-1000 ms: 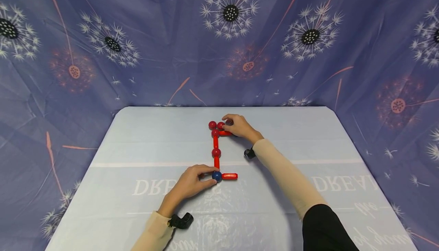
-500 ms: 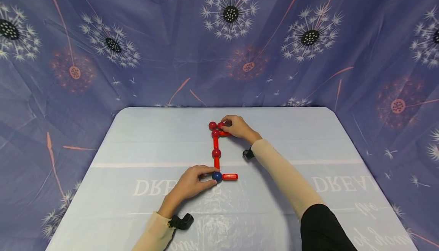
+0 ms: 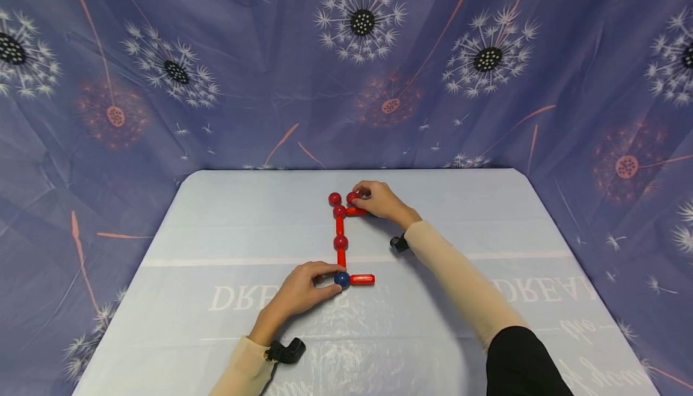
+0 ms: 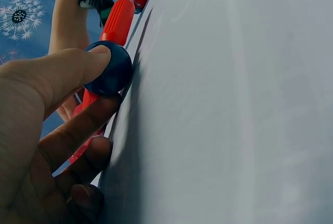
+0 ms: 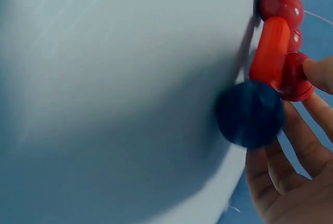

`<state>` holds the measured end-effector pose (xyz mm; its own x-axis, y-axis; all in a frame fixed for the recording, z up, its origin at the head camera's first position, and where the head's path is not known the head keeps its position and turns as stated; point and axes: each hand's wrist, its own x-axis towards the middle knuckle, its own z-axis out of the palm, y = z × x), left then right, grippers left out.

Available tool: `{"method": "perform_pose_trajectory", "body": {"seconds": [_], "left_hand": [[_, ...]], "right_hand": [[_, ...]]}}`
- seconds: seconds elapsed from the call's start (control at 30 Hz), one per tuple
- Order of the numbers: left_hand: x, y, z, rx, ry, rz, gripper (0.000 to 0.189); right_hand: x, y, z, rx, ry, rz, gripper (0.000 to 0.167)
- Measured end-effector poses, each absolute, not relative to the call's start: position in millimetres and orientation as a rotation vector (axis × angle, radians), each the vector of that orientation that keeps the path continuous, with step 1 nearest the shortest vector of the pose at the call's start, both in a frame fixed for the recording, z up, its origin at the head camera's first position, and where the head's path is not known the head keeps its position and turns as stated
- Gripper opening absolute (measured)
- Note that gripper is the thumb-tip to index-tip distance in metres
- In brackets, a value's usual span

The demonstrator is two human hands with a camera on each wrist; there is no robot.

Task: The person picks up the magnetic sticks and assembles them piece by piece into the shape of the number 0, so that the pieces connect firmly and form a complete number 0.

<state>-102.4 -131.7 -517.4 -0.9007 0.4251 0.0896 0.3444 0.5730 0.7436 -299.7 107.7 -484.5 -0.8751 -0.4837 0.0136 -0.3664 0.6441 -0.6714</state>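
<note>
My left hand pinches a blue ball between thumb and fingers. A short red rod extends right from that ball. Away from it runs a line: red rod, red ball, another red rod, then an upper red ball. From this upper ball a further red rod points right, with a dark blue ball at its end, hidden behind the hand in the head view. My right hand grips a loose-looking red ball just beyond that rod.
One more red ball sits at the far end of the line, left of the gripped one. A pale printed cloth covers the table. Behind it hangs a purple dandelion-patterned curtain. Both wrists wear black camera mounts.
My right hand has shifted slightly right with its red ball, opening a gap to the red ball on its left. The left hand stays on the blue ball.
</note>
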Motion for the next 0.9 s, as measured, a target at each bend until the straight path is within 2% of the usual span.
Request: {"method": "perform_pose_trajectory", "body": {"seconds": [0.23,0.5,0.9], "left_hand": [[-103,-133,-514,0.636,2.694,1.198,0.035],[-109,-137,-512,0.721,2.696,1.165,0.035],[-111,-134,-509,0.687,2.728,1.089,0.037]], "right_hand": [[-287,126,-466,-0.742,2.713,-0.99,0.032],[-267,143,-458,-0.774,2.733,-0.991,0.029],[-215,172,-460,-0.806,2.686,-1.061,0.029]]}}
